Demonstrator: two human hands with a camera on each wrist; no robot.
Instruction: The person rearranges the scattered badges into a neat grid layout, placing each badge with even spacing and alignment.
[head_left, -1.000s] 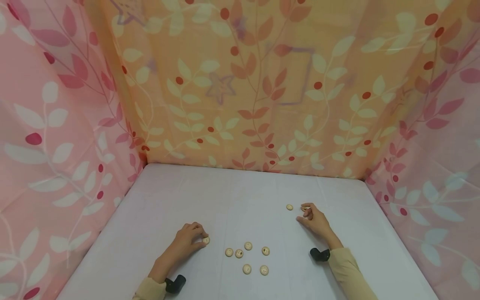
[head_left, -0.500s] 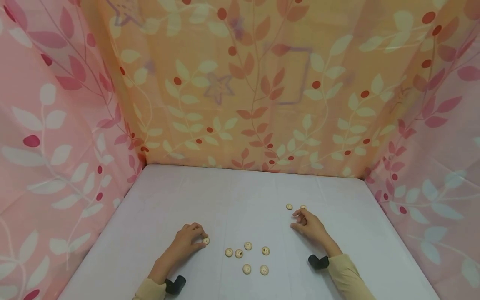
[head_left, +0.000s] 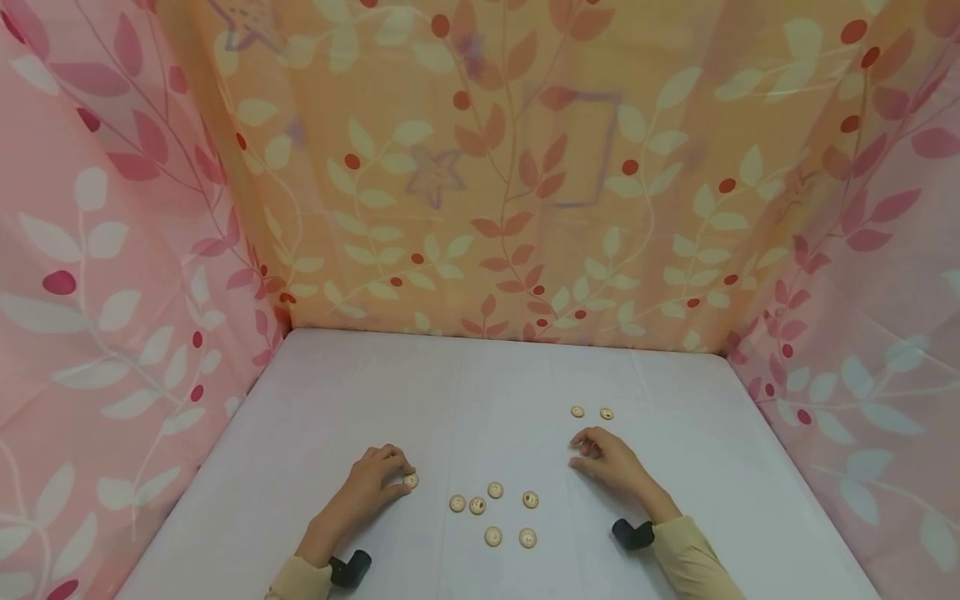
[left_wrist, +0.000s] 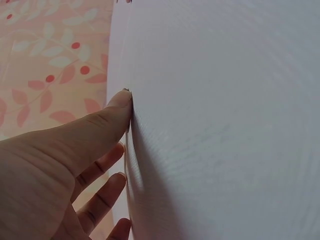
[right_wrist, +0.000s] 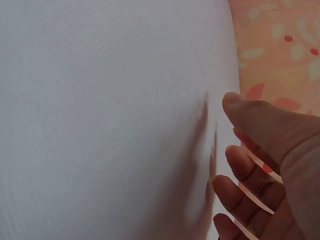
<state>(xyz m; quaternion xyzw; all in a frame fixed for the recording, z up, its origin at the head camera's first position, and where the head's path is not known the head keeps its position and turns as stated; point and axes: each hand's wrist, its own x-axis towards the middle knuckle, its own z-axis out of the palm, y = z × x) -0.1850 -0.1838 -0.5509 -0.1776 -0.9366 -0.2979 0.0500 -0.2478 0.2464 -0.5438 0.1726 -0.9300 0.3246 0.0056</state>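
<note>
My left hand (head_left: 375,477) rests low on the white table at left and holds the edge of a small round cream disc (head_left: 411,480) with marks on its face, between thumb and fingertips. In the left wrist view the thumb (left_wrist: 107,112) hides the disc almost wholly. On the right, my right hand (head_left: 611,458) hovers over the table with loosely bent fingers and nothing between them. Just beyond it lie two like discs, a left one (head_left: 577,412) and a right one (head_left: 606,413). The right wrist view shows fingertips (right_wrist: 232,100) apart from the cloth.
Between the hands, several more discs lie flat in a loose group, among them a front right disc (head_left: 527,537) and a back disc (head_left: 495,490). The white table (head_left: 420,392) meets a flowered orange curtain (head_left: 480,208) at the back, with pink curtains at both sides.
My right hand has let go of the right-hand far disc and drawn back toward me and to the left, leaving both far discs in full view. The left hand stays put.
</note>
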